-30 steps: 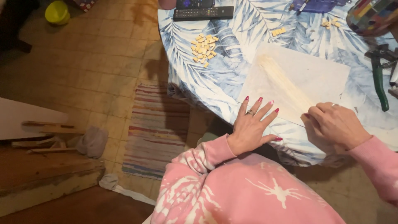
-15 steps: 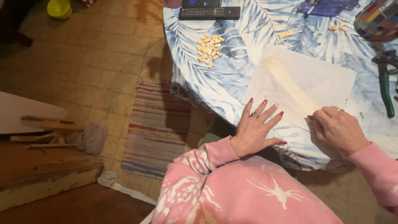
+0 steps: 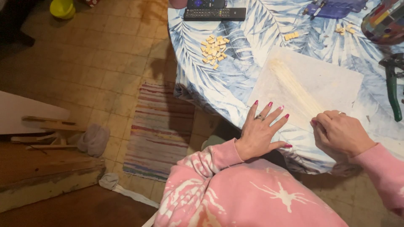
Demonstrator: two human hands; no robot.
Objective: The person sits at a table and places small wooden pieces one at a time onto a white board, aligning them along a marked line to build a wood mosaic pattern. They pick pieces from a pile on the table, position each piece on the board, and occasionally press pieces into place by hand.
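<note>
A pale square sheet [image 3: 324, 80] lies on the round table with the blue leaf-print cloth [image 3: 219, 84]. A bundle of thin light wooden sticks [image 3: 294, 88] runs diagonally across the sheet. My left hand [image 3: 263, 130] rests flat on the table's near edge, fingers spread, touching the sheet's lower left corner. My right hand [image 3: 338, 130] is curled, fingertips pinched at the near end of the sticks.
A pile of small pale wooden pieces [image 3: 214, 50] lies left of the sheet, smaller groups [image 3: 291, 36] farther back. Two remote controls [image 3: 214, 13], a blue case [image 3: 334, 7], green-handled pliers [image 3: 393, 90] sit on the table. A striped rug [image 3: 158, 130] covers the tiled floor.
The view shifted slightly. My left hand slid a little right along the table edge; my right hand stayed at the stick ends.
</note>
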